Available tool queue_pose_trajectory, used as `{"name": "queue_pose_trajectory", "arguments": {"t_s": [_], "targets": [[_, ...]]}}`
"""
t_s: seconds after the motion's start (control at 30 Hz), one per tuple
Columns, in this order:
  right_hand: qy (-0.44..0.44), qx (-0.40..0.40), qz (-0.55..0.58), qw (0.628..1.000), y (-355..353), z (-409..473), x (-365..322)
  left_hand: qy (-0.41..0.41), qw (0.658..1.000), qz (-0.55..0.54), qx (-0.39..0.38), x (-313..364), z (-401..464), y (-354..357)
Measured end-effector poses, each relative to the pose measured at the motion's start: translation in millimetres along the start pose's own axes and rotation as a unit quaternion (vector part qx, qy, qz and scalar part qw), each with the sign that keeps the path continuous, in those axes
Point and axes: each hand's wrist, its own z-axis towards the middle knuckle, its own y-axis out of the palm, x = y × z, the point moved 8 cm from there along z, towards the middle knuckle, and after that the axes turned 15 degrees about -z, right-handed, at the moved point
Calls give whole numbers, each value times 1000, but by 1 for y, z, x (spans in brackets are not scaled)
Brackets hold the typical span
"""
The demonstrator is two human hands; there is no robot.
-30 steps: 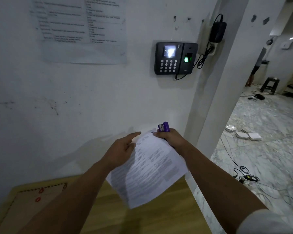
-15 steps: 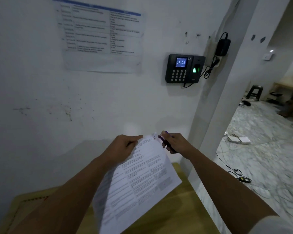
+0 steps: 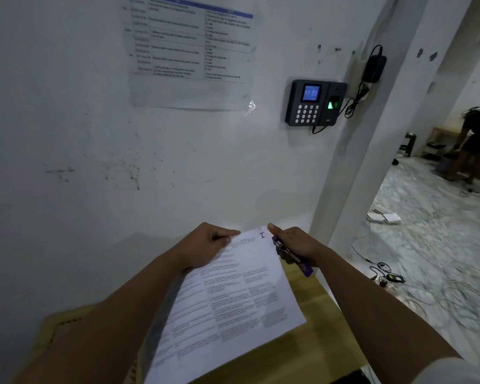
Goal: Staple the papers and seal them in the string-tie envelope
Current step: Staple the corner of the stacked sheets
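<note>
White printed papers (image 3: 233, 300) hang in front of me above the wooden table (image 3: 316, 345). My left hand (image 3: 205, 242) pinches their top left edge. A staple mark (image 3: 262, 235) shows near the top right corner. My right hand (image 3: 294, 242) grips a purple stapler (image 3: 294, 257) and its thumb touches the papers' top right corner. The stapler lies beside the sheets' right edge, off the paper. The brown string-tie envelope (image 3: 53, 336) lies on the table at the lower left, mostly hidden by my left arm.
A white wall stands right behind the table, with a printed notice (image 3: 191, 51) and a keypad clock device (image 3: 313, 102). A white pillar (image 3: 372, 151) is to the right. Cables (image 3: 385, 275) lie on the marble floor. A person (image 3: 474, 139) bends over at the far right.
The stapler has come off the papers' top corner and now lies lower along my right hand, leaving a staple mark. My view has tilted upward; both hands stay on the papers' top edge.
</note>
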Motion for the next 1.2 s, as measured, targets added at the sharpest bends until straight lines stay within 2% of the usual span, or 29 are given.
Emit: {"name": "queue_pose_trajectory", "arguments": {"t_s": [0.17, 0.3, 0.4, 0.53, 0.9, 1.2], "targets": [[151, -100, 28, 983, 28, -8, 27, -14, 1000, 17, 3, -8, -13, -9], [192, -135, 106, 966, 42, -14, 42, -20, 1000, 16, 5, -22, -15, -21], [185, -152, 145, 960, 51, -18, 45, -20, 1000, 9, 15, -25, -17, -26], [134, -195, 175, 956, 59, -18, 44, -30, 1000, 4, 7, -26, -21, -24], [82, -149, 134, 976, 48, -15, 31, -26, 1000, -7, -17, -10, -27, -17], [47, -180, 126, 974, 40, -19, 27, -30, 998, -20, -46, -2, -25, -2]]}}
